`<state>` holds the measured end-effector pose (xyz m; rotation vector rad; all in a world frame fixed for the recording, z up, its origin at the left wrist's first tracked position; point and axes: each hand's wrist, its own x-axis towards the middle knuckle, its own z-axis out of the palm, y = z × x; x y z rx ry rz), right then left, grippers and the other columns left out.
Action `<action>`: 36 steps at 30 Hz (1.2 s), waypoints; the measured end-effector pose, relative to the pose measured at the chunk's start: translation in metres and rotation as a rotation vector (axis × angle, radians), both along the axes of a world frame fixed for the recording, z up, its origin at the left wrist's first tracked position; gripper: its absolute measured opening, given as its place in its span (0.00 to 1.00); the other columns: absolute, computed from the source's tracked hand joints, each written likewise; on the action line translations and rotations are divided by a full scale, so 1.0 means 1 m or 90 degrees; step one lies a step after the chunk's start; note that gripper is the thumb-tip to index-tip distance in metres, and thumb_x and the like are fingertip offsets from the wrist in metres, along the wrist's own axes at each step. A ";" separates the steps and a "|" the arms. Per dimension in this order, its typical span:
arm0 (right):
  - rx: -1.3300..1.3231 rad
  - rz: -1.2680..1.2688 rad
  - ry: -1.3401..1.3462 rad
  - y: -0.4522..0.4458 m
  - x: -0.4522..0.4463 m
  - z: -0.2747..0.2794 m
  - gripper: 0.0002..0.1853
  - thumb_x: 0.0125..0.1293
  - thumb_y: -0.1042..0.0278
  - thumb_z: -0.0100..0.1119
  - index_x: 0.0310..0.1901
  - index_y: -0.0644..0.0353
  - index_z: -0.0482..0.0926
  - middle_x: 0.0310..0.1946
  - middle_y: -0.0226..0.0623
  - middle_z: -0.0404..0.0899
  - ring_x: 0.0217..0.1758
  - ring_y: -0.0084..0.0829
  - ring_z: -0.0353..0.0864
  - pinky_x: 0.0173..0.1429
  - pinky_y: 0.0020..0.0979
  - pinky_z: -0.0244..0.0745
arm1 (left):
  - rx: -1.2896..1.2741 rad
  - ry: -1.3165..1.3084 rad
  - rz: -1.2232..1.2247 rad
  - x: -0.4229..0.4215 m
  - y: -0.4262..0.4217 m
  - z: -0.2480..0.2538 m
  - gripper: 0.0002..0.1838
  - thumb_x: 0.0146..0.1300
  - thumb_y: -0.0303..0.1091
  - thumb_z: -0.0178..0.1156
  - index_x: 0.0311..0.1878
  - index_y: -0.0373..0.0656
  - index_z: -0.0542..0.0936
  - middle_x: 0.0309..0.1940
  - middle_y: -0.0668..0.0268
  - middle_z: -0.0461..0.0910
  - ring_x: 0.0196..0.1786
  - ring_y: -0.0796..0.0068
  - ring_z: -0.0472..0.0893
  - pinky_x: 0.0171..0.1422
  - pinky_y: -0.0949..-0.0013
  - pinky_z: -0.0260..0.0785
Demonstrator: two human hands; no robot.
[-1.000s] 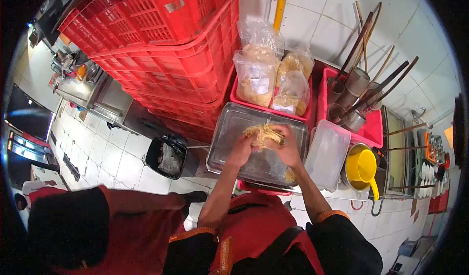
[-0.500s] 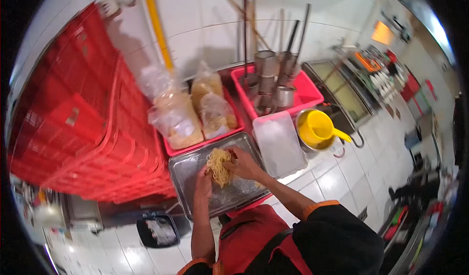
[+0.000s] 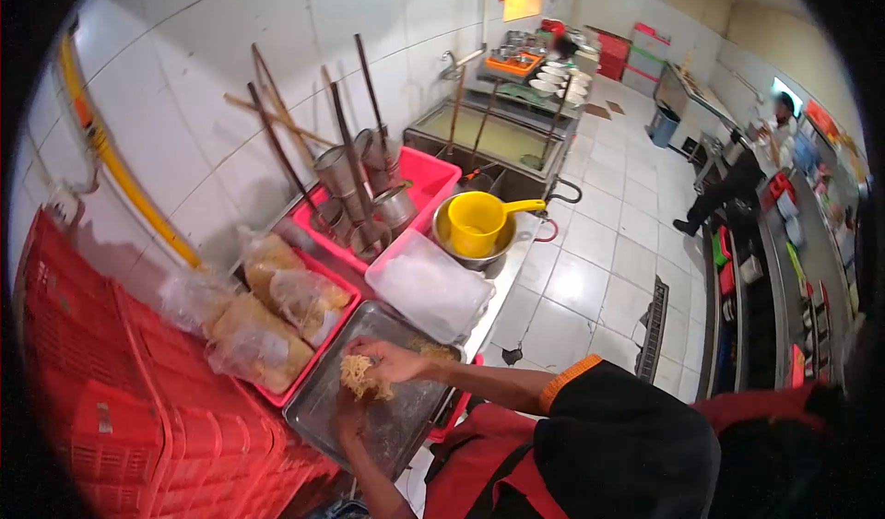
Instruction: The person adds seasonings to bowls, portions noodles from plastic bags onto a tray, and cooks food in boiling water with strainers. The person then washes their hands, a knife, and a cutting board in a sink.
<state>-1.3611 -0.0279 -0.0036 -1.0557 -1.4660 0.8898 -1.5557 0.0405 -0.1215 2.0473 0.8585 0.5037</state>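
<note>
A tangled bundle of yellow noodles (image 3: 358, 374) is held between my two hands above a metal tray (image 3: 401, 431). My left hand (image 3: 348, 415) cups the bundle from below, its fingers partly hidden by the noodles. From the right, my right hand (image 3: 396, 362) closes on the same bundle. A small pile of noodles (image 3: 430, 347) lies at the tray's far right corner. Behind the tray, bags of noodles (image 3: 260, 342) sit in a red bin (image 3: 339, 321).
Red crates (image 3: 111, 408) are stacked at left. A pink tub (image 3: 429, 185) holds long-handled strainers (image 3: 355, 196). Beside it are a white-lidded container (image 3: 429, 284) and a yellow dipper (image 3: 477, 224) in a metal bowl. A seated person (image 3: 751, 159) is across the aisle.
My view has swung to the right, bringing the aisle and the seated person into sight. The noodle bundle is still between my hands above the tray.
</note>
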 end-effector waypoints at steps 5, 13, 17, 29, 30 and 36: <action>-0.122 -0.104 -0.383 -0.009 0.017 0.000 0.22 0.52 0.61 0.59 0.50 0.57 0.72 0.52 0.48 0.67 0.58 0.48 0.65 0.60 0.42 0.61 | -0.265 -0.110 0.254 0.023 -0.026 0.056 0.18 0.58 0.30 0.57 0.52 0.37 0.69 0.47 0.60 0.73 0.49 0.66 0.74 0.52 0.68 0.66; -0.005 -0.062 -0.262 0.004 0.014 -0.004 0.23 0.48 0.62 0.65 0.46 0.60 0.73 0.48 0.42 0.71 0.55 0.42 0.70 0.56 0.38 0.65 | -0.344 -0.330 0.276 0.005 -0.019 0.086 0.20 0.60 0.25 0.54 0.56 0.36 0.68 0.47 0.64 0.73 0.48 0.74 0.73 0.52 0.73 0.65; -0.107 0.086 -0.237 0.011 0.014 -0.006 0.22 0.49 0.62 0.67 0.46 0.63 0.75 0.50 0.43 0.71 0.57 0.41 0.69 0.58 0.37 0.64 | -0.408 -0.494 0.080 0.012 -0.015 0.117 0.24 0.58 0.26 0.56 0.60 0.37 0.67 0.49 0.65 0.73 0.48 0.74 0.73 0.53 0.73 0.64; -0.125 -0.025 -0.485 0.020 0.017 -0.015 0.29 0.49 0.56 0.68 0.51 0.59 0.71 0.54 0.44 0.69 0.55 0.45 0.70 0.58 0.42 0.65 | -0.258 -0.214 0.236 -0.035 -0.013 0.044 0.27 0.55 0.18 0.51 0.61 0.42 0.68 0.55 0.61 0.72 0.52 0.70 0.74 0.55 0.70 0.67; -0.127 -0.020 -0.483 0.017 0.018 -0.022 0.29 0.49 0.56 0.68 0.51 0.59 0.71 0.54 0.44 0.69 0.55 0.45 0.70 0.58 0.42 0.65 | -0.260 -0.212 0.241 -0.036 -0.016 0.042 0.27 0.55 0.18 0.51 0.61 0.42 0.68 0.55 0.61 0.72 0.52 0.70 0.74 0.55 0.70 0.67; -0.091 0.003 -0.677 0.001 0.006 -0.062 0.23 0.51 0.65 0.62 0.51 0.55 0.70 0.47 0.40 0.71 0.50 0.47 0.72 0.52 0.43 0.70 | -0.217 -0.116 0.286 -0.009 -0.035 0.058 0.28 0.56 0.28 0.59 0.62 0.43 0.67 0.53 0.64 0.74 0.50 0.71 0.75 0.55 0.69 0.67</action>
